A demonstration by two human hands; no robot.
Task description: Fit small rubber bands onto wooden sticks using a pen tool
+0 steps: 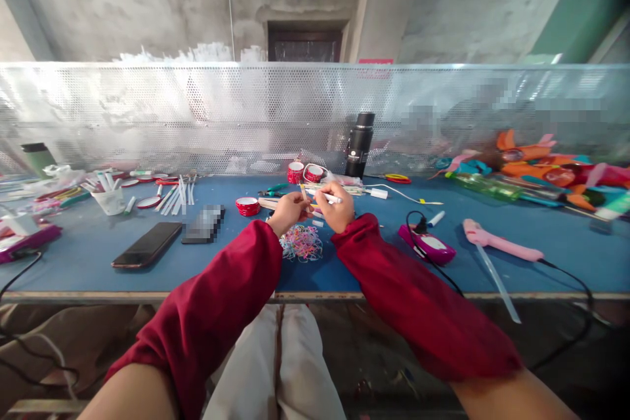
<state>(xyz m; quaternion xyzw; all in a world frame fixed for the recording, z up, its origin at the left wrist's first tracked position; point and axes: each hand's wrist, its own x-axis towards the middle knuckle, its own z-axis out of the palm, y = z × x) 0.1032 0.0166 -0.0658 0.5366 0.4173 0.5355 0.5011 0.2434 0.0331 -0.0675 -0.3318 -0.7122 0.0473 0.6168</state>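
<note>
My left hand (290, 211) is closed, its fingertips pinching a small tan strip (304, 193) that stands roughly upright. Close beside it, my right hand (341, 207) is closed around a white marker pen (333, 199), whose tip end is hard to make out. The two hands almost meet above the blue table. Just below them lies a pile of thin, multicoloured rubber bands (301, 244). A roll of red tape (247, 206) rests left of my left hand, and more red rolls (295, 172) stand behind the hands.
Two phones (147, 245) lie at left, near a white cup of markers (108, 201). A black bottle (359, 146) stands behind my right hand. To the right are a purple power strip (427, 244), a pink glue gun (502, 240) with its cord, and colourful inflatables (536, 167).
</note>
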